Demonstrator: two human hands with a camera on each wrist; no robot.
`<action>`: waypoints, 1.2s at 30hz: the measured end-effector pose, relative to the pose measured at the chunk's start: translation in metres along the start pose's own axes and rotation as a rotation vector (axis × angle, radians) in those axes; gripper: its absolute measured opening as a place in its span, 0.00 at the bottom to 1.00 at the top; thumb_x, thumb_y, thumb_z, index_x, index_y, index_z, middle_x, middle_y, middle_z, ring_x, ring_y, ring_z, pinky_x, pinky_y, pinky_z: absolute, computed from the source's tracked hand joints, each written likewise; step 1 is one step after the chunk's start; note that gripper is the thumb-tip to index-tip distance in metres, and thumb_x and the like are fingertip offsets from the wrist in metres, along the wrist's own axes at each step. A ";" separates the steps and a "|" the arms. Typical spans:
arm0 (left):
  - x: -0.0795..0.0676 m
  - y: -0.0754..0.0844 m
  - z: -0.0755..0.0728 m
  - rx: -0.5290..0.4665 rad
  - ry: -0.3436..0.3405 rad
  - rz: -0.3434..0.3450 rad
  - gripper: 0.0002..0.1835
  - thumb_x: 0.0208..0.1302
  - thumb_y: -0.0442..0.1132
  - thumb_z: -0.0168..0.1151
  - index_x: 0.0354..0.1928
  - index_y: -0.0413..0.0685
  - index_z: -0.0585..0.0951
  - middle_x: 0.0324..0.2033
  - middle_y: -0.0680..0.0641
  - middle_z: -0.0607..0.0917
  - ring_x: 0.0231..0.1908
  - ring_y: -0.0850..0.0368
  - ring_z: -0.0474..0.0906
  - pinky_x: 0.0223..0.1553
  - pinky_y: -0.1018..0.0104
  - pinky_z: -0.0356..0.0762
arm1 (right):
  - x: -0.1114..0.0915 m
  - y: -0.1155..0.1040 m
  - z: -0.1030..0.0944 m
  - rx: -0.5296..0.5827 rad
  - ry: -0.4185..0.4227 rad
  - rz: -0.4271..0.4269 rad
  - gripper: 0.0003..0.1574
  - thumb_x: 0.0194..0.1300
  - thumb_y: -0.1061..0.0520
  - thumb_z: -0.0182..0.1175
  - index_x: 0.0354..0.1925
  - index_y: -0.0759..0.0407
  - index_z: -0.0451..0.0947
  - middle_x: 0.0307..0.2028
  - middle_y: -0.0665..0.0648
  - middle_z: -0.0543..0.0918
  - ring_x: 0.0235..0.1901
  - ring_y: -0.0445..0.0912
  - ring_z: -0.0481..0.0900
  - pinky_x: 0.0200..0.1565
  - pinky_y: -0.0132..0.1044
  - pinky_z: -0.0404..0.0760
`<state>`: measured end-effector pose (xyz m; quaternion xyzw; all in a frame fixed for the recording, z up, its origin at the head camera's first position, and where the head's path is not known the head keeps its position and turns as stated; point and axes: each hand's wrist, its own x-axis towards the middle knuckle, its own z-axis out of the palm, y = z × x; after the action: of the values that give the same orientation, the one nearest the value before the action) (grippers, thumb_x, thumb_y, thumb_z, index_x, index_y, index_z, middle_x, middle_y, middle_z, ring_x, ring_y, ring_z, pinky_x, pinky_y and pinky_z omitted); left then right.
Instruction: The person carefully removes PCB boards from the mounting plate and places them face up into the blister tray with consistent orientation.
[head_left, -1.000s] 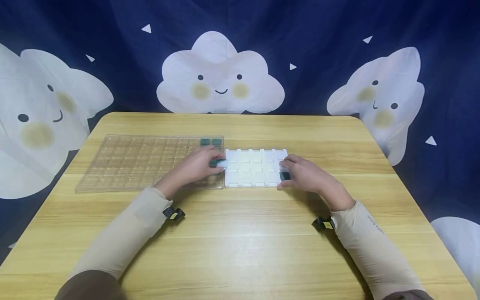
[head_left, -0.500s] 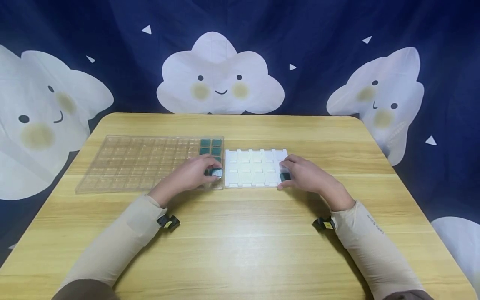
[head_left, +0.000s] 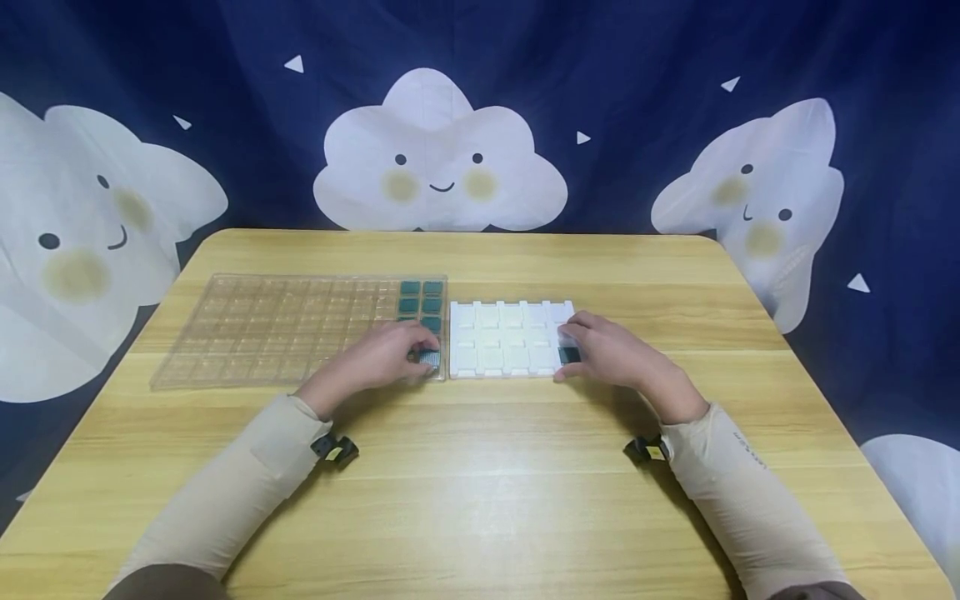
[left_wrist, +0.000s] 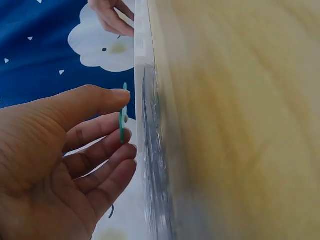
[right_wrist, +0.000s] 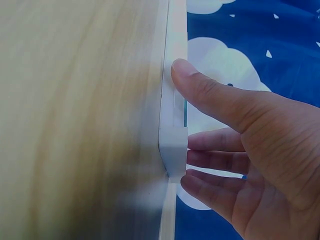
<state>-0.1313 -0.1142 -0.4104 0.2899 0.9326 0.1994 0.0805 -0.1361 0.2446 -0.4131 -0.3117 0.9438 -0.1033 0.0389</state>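
Observation:
My left hand (head_left: 382, 354) pinches a thin square chip (head_left: 429, 359) between thumb and fingertips, low over the near right corner of a clear compartment tray (head_left: 300, 329). The chip has a pale gridded face in the head view; edge-on in the left wrist view, the green chip (left_wrist: 122, 125) stands upright. Several green chips (head_left: 410, 305) lie in the tray's right columns. My right hand (head_left: 611, 350) holds the right end of a white compartment tray (head_left: 513, 337), thumb (right_wrist: 186, 70) against its near side. A dark chip (head_left: 569, 355) sits in that tray's near right compartment, partly covered by the hand.
Both trays stand side by side on a light wooden table (head_left: 480, 492), the clear one left of the white one. A dark blue curtain (head_left: 615, 50) with white clouds hangs behind the far edge. Each wrist carries a small black camera (head_left: 335, 450).
My left hand has moved left and nearer with the chip, from the trays' shared border to the clear tray's near right corner. More green chips show behind it. My right hand stays put.

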 end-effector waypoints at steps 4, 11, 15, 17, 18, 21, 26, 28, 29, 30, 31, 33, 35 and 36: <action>-0.001 -0.001 0.002 -0.001 -0.014 0.000 0.19 0.57 0.45 0.71 0.50 0.47 0.83 0.45 0.49 0.83 0.44 0.52 0.77 0.51 0.52 0.75 | 0.000 0.000 0.000 -0.002 -0.002 -0.003 0.50 0.51 0.37 0.73 0.58 0.72 0.74 0.53 0.67 0.76 0.49 0.57 0.77 0.55 0.51 0.77; -0.001 -0.003 0.004 -0.002 -0.017 -0.001 0.19 0.58 0.44 0.71 0.50 0.46 0.83 0.42 0.51 0.83 0.41 0.55 0.77 0.51 0.52 0.73 | 0.000 -0.001 0.000 -0.007 -0.012 0.005 0.51 0.51 0.36 0.73 0.59 0.72 0.73 0.54 0.67 0.75 0.50 0.57 0.77 0.56 0.51 0.76; -0.001 -0.003 0.005 -0.003 -0.026 0.005 0.19 0.58 0.44 0.72 0.50 0.45 0.83 0.42 0.51 0.83 0.41 0.55 0.77 0.52 0.52 0.73 | 0.000 -0.001 0.000 -0.006 -0.014 0.004 0.51 0.51 0.36 0.72 0.59 0.72 0.73 0.54 0.67 0.75 0.50 0.58 0.77 0.56 0.51 0.76; -0.001 -0.004 0.006 0.001 -0.032 0.009 0.19 0.58 0.44 0.72 0.50 0.45 0.83 0.43 0.51 0.83 0.42 0.55 0.77 0.53 0.51 0.72 | 0.000 -0.001 0.000 -0.006 -0.014 0.005 0.51 0.51 0.36 0.72 0.59 0.72 0.73 0.54 0.67 0.75 0.50 0.58 0.77 0.56 0.51 0.76; -0.001 -0.004 0.006 0.003 -0.034 0.012 0.19 0.58 0.43 0.72 0.50 0.45 0.83 0.43 0.50 0.83 0.42 0.55 0.77 0.53 0.51 0.72 | 0.000 -0.001 0.001 -0.005 -0.014 0.005 0.51 0.51 0.36 0.72 0.59 0.72 0.73 0.54 0.67 0.75 0.50 0.58 0.77 0.56 0.51 0.76; -0.001 -0.004 0.006 0.007 -0.038 0.019 0.20 0.58 0.43 0.72 0.51 0.45 0.83 0.43 0.50 0.84 0.42 0.55 0.78 0.52 0.51 0.72 | -0.001 -0.002 0.000 -0.005 -0.013 0.006 0.51 0.51 0.36 0.72 0.59 0.72 0.73 0.54 0.67 0.75 0.50 0.57 0.77 0.56 0.51 0.76; -0.001 -0.003 0.004 -0.004 -0.042 0.015 0.20 0.57 0.42 0.72 0.51 0.44 0.83 0.44 0.49 0.84 0.42 0.54 0.78 0.52 0.51 0.73 | 0.000 -0.001 0.000 -0.007 -0.015 0.012 0.50 0.52 0.37 0.73 0.59 0.72 0.73 0.54 0.67 0.75 0.51 0.58 0.76 0.57 0.51 0.76; -0.001 -0.003 0.004 -0.007 -0.046 0.012 0.20 0.57 0.42 0.72 0.51 0.44 0.83 0.44 0.49 0.84 0.42 0.54 0.78 0.51 0.52 0.73 | 0.000 -0.001 0.000 -0.007 -0.020 0.015 0.50 0.52 0.37 0.72 0.59 0.72 0.73 0.54 0.67 0.75 0.51 0.57 0.76 0.57 0.51 0.75; -0.001 -0.003 0.003 -0.007 -0.047 0.011 0.20 0.57 0.42 0.72 0.51 0.44 0.83 0.44 0.49 0.84 0.42 0.54 0.78 0.51 0.52 0.73 | 0.000 -0.001 -0.001 -0.006 -0.021 0.017 0.50 0.52 0.37 0.72 0.59 0.72 0.73 0.54 0.67 0.75 0.51 0.57 0.76 0.57 0.50 0.75; -0.001 -0.003 0.003 -0.008 -0.050 0.010 0.20 0.57 0.42 0.72 0.50 0.45 0.83 0.44 0.50 0.84 0.42 0.54 0.78 0.51 0.52 0.73 | 0.000 -0.001 -0.001 -0.006 -0.022 0.016 0.50 0.52 0.37 0.72 0.59 0.72 0.73 0.54 0.67 0.75 0.51 0.57 0.76 0.57 0.50 0.75; -0.001 -0.003 0.003 -0.006 -0.051 0.009 0.20 0.57 0.43 0.72 0.50 0.45 0.83 0.44 0.50 0.84 0.42 0.54 0.78 0.51 0.52 0.73 | 0.000 -0.001 -0.001 -0.005 -0.023 0.014 0.50 0.52 0.37 0.72 0.59 0.72 0.73 0.54 0.67 0.75 0.51 0.57 0.76 0.57 0.50 0.75; 0.000 -0.003 0.003 -0.004 -0.054 0.007 0.20 0.57 0.43 0.72 0.51 0.45 0.83 0.44 0.50 0.84 0.42 0.55 0.78 0.52 0.52 0.72 | 0.000 -0.001 -0.001 -0.005 -0.023 0.010 0.51 0.52 0.37 0.72 0.59 0.72 0.73 0.54 0.67 0.75 0.51 0.57 0.76 0.57 0.51 0.75; 0.000 -0.003 0.004 -0.004 -0.056 0.007 0.20 0.57 0.43 0.72 0.51 0.45 0.83 0.44 0.50 0.84 0.42 0.55 0.78 0.52 0.52 0.72 | 0.000 -0.002 -0.002 -0.003 -0.022 0.007 0.51 0.52 0.37 0.72 0.59 0.72 0.73 0.54 0.67 0.75 0.51 0.57 0.76 0.57 0.51 0.75; 0.000 -0.003 0.004 -0.004 -0.056 0.006 0.20 0.57 0.44 0.72 0.51 0.46 0.83 0.44 0.50 0.84 0.42 0.55 0.78 0.52 0.52 0.71 | 0.000 -0.002 -0.002 -0.001 -0.022 0.006 0.51 0.52 0.37 0.72 0.59 0.72 0.73 0.54 0.67 0.75 0.51 0.57 0.76 0.57 0.51 0.75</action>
<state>-0.1321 -0.1153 -0.4152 0.2980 0.9287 0.1934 0.1067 -0.1355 0.2437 -0.4112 -0.3099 0.9443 -0.0992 0.0494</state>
